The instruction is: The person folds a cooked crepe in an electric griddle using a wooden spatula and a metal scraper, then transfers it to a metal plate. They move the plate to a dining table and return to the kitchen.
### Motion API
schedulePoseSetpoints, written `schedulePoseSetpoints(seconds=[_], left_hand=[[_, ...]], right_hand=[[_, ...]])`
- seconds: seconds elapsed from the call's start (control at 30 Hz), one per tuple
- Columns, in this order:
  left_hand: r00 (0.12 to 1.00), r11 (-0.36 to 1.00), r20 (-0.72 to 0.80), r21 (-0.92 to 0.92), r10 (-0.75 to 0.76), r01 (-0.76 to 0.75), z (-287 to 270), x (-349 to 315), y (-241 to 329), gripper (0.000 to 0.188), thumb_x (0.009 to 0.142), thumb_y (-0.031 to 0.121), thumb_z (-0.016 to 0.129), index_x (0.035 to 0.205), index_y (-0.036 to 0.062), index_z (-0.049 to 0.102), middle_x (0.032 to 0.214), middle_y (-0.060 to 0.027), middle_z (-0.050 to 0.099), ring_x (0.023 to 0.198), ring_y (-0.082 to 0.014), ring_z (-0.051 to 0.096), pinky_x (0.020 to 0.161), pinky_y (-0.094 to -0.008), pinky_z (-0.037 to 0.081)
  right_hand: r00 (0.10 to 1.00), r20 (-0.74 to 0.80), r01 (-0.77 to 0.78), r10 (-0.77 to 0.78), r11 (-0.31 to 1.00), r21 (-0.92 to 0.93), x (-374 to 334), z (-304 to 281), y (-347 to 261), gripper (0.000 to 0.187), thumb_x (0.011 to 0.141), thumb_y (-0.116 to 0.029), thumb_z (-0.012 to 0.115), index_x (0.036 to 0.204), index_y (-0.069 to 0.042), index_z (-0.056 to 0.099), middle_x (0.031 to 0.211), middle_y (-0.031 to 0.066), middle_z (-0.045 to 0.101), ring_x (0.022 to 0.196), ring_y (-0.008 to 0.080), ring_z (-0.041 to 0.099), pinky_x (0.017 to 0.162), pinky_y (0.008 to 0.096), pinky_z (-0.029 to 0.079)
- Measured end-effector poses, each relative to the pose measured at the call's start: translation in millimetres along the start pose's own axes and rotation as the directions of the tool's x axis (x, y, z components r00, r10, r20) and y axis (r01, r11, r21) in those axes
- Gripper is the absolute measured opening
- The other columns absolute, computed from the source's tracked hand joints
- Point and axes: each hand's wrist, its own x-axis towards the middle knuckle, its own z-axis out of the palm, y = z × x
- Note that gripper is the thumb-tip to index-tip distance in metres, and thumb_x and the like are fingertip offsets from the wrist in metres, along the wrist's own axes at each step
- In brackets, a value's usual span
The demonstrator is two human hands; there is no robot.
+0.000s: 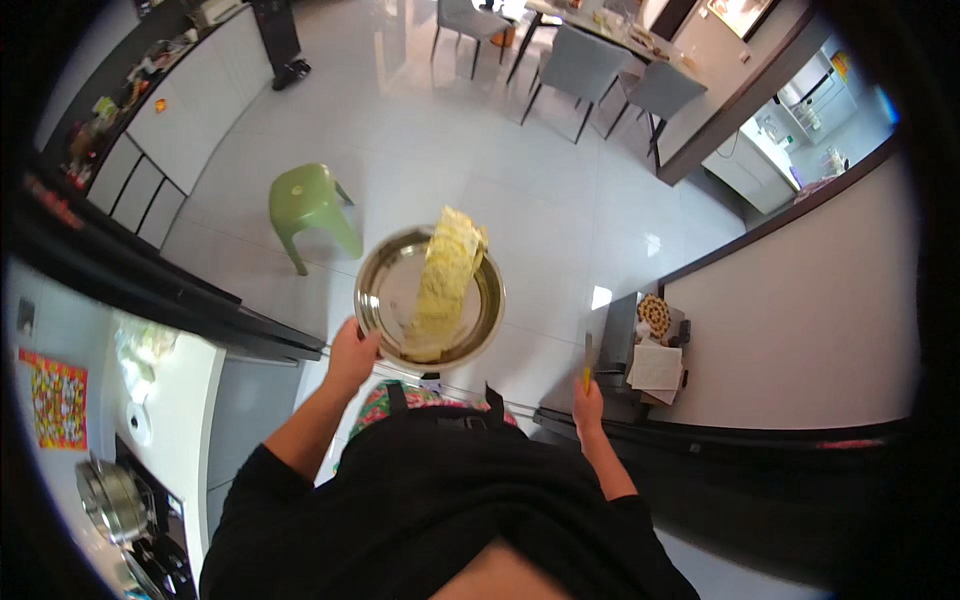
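My left hand point(353, 356) is closed on the near left rim of a round stainless steel basin point(392, 290), held out in front of my body. Across the basin lies a long, pale yellow leafy vegetable that looks like a napa cabbage point(445, 285); its far end sticks out over the rim. Off to the right, my right hand point(589, 404) is wrapped round the yellow handle of a knife point(588, 358), blade pointing away from me. The knife is well apart from the basin.
A green plastic stool point(312, 208) stands on the tiled floor beyond the basin, to the left. Grey chairs point(575, 72) surround a dining table farther off. Dark sliding-door frames flank me. A pot point(112, 500) is at lower left; a small stand with papers point(656, 367) is at right.
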Motion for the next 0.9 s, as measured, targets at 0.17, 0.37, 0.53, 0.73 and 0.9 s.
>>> schedulePoseSetpoints(seconds=[0.17,0.37,0.53,0.73,0.9], left_hand=[[0.996,0.969,0.090,-0.241,-0.023,0.044,71.4,168.2,70.0,0.018,0.096,0.008,0.055,0.112,-0.0011,0.055,0.097,-0.0094,0.065,0.084,-0.0176,0.068,0.075,-0.0343,0.061],[0.995,0.966,0.057,-0.242,-0.079,0.090,161.9,333.3,145.1,0.019,0.097,0.009,0.054,0.114,0.0002,0.055,0.101,-0.0098,0.065,0.086,-0.0190,0.069,0.077,-0.0355,0.061],[0.998,0.964,0.009,-0.257,-0.061,0.061,212.1,447.8,208.9,0.016,0.098,0.009,0.053,0.111,0.0010,0.055,0.100,-0.0091,0.067,0.084,-0.0177,0.069,0.076,-0.0357,0.061],[0.998,0.944,-0.054,-0.329,-0.045,0.024,260.7,619.0,272.2,0.015,0.098,0.011,0.054,0.109,0.0015,0.056,0.096,-0.0086,0.068,0.080,-0.0166,0.069,0.072,-0.0331,0.060],[0.997,0.968,-0.068,-0.252,-0.031,0.013,283.4,779.9,316.1,0.014,0.096,0.011,0.057,0.105,0.0004,0.056,0.087,-0.0074,0.064,0.070,-0.0144,0.064,0.062,-0.0303,0.056]], right_hand=[[0.917,-0.118,-0.399,0.381,0.886,-0.238,12.5,-49.6,92.3,0.050,0.095,-0.047,0.058,0.108,0.000,0.063,0.105,0.0258,0.065,0.102,0.0453,0.060,0.084,0.0500,0.047],[0.805,-0.327,-0.587,0.495,0.744,-0.319,151.3,-68.8,91.7,0.051,0.094,-0.045,0.060,0.098,0.005,0.063,0.097,0.0267,0.064,0.095,0.0440,0.062,0.080,0.0483,0.048],[0.961,-0.206,-0.150,0.183,0.975,0.165,450.5,-62.7,-54.6,0.040,0.099,-0.037,0.059,0.103,0.003,0.059,0.086,0.0137,0.057,0.077,0.0224,0.055,0.069,0.0407,0.044],[0.996,-0.051,0.089,-0.080,0.972,0.217,799.6,8.4,-361.0,0.033,0.100,-0.033,0.059,0.083,-0.005,0.053,0.069,0.0005,0.047,0.061,0.0095,0.043,0.054,0.0300,0.037],[0.976,0.016,0.181,-0.219,0.844,0.505,930.1,93.2,-511.9,0.026,0.101,-0.029,0.058,0.084,-0.011,0.051,0.067,-0.0035,0.046,0.057,0.0058,0.042,0.051,0.0237,0.035]])
